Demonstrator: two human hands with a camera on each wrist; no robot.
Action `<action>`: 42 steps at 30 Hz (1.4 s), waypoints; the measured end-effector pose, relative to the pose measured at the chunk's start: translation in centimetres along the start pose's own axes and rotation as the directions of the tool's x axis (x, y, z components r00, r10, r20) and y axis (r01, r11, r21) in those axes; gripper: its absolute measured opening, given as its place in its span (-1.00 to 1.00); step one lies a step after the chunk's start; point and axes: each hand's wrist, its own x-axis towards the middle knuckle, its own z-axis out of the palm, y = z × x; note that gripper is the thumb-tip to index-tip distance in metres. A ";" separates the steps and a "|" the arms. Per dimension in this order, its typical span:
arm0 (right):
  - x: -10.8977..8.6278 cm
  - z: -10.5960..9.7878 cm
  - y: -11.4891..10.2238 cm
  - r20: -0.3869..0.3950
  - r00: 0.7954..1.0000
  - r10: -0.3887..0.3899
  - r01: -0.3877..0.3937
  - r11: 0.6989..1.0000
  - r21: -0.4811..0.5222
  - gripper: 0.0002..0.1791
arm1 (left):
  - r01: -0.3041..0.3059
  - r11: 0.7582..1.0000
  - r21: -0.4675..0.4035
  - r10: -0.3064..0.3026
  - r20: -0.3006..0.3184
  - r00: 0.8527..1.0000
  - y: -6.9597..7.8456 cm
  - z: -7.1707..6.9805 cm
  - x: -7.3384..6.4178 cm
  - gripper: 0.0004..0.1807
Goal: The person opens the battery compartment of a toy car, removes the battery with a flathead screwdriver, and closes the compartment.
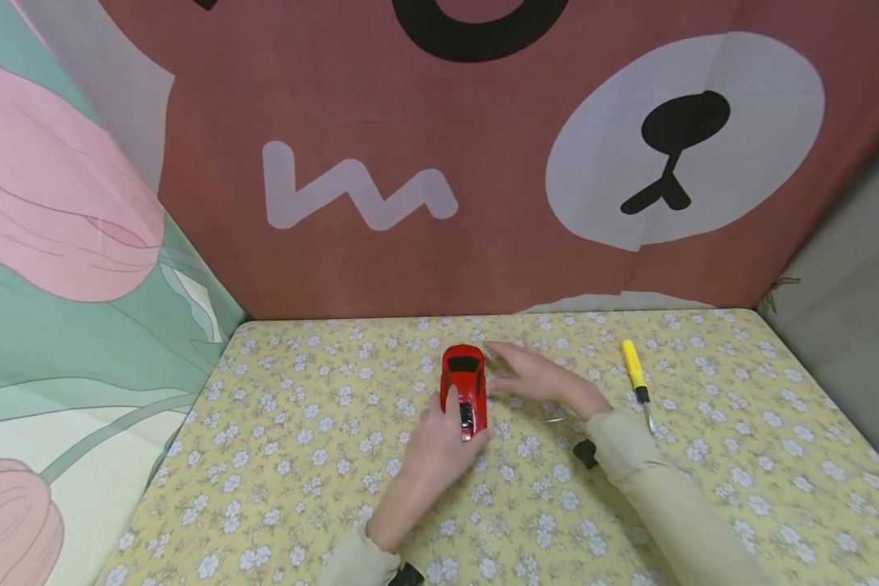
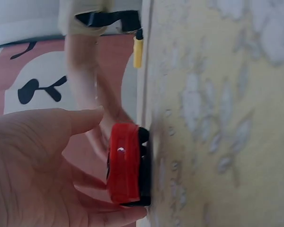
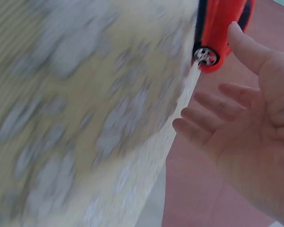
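Note:
A red toy car [image 1: 463, 355] sits on its wheels on the flowered table, a dark window at its far end. My left hand [image 1: 439, 443] holds it from the near left, one finger lying over its top and the thumb by its near right corner. In the left wrist view, the fingers of this hand [image 2: 33, 161] reach over and along the car [image 2: 125, 165], the thumb sticking out above it. Close at the car's right side is my right hand [image 1: 535, 374], its fingers extended. The right wrist view shows that palm [image 3: 246, 132] open, with its thumb overlapping the car [image 3: 222, 33].
To the right lies a screwdriver [image 1: 633, 362] with a yellow handle. A thin, shiny sliver [image 1: 553, 420] lies under the right wrist. Behind the table [image 1: 300, 488] hangs a brown cloth [image 1: 498, 163] with a bear face; a tulip-patterned cloth [image 1: 59, 203] hangs at left.

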 end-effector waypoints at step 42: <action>0.2 1.1 0.1 -0.098 0.992 0.074 -0.046 0.963 0.265 -0.29 | -0.166 0.982 -0.084 0.182 0.235 0.955 -5.1 -3.5 2.5 -0.06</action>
